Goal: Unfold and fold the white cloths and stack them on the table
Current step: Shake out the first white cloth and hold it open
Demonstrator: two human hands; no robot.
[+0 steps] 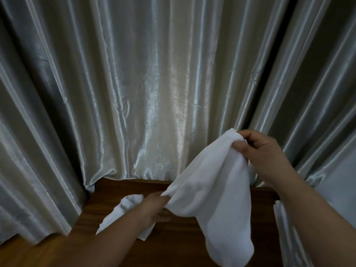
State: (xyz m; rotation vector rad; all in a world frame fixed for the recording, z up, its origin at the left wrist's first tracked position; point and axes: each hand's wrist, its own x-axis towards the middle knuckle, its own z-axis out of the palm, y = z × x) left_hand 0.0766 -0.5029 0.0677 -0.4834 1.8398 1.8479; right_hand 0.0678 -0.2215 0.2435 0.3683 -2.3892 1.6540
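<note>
A white cloth (215, 185) hangs in the air above the dark wooden table (173, 236), bunched and drooping toward the lower right. My right hand (264, 153) pinches its top corner, raised in front of the curtain. My left hand (158, 209) grips a lower edge of the same cloth, just above the tabletop. A second white cloth (119, 214) lies crumpled on the table at the left, partly hidden under my left forearm.
A shiny silver-grey curtain (150, 89) fills the background right behind the table's far edge. More white fabric (279, 218) shows at the table's right edge beside my right forearm. Brown wooden floor (28, 253) lies at the lower left.
</note>
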